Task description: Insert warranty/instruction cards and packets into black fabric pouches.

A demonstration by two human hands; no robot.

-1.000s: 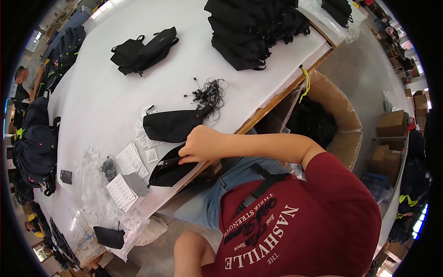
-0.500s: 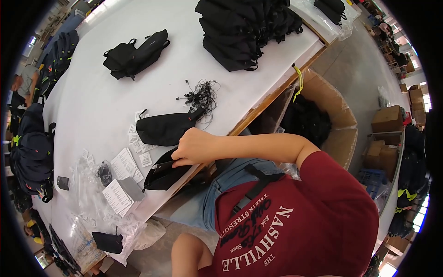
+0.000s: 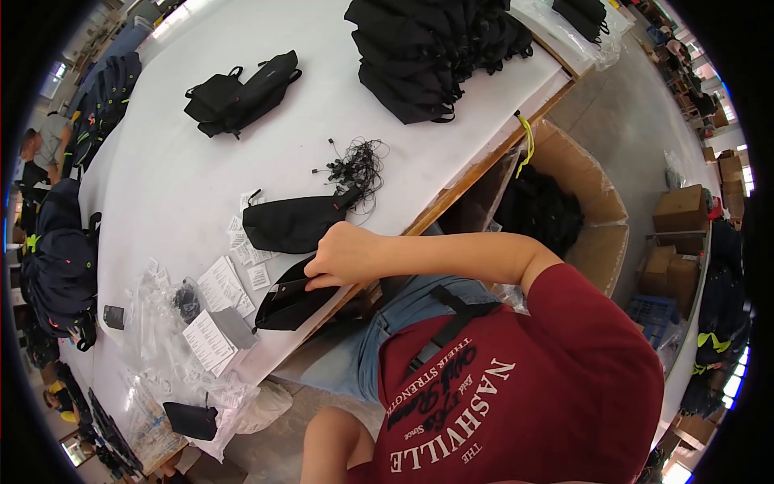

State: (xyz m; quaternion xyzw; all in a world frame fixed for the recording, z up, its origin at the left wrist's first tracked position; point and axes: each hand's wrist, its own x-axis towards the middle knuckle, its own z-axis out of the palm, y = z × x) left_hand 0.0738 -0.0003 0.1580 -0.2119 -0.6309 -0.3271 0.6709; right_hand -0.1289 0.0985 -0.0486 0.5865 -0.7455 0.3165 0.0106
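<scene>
My right hand (image 3: 347, 254) reaches across from the right and is closed at the edge of a black fabric pouch (image 3: 294, 310) by the table's front edge. The pouch's mouth gapes, and a dark card-like strip (image 3: 286, 289) shows there beside my thumb. How much of it the fingers pinch is hidden. Just beyond lies a second black pouch (image 3: 290, 224) with a small red tab, close to my knuckles. Of my left arm only the bent elbow (image 3: 330, 440) shows at the lower edge; its hand is out of view.
White labels (image 3: 224, 282) and a stacked block of printed cards (image 3: 211, 343) lie left of the pouches, by clear plastic bags (image 3: 153, 339). Beyond are tangled black strings (image 3: 359, 169), two black bags (image 3: 242, 93) and a black heap (image 3: 431, 56). A cardboard box (image 3: 592, 177) stands right.
The dark strip at the pouch's mouth shows more plainly beside my thumb. My right hand keeps its place on the pouch; the whole view has shifted slightly.
</scene>
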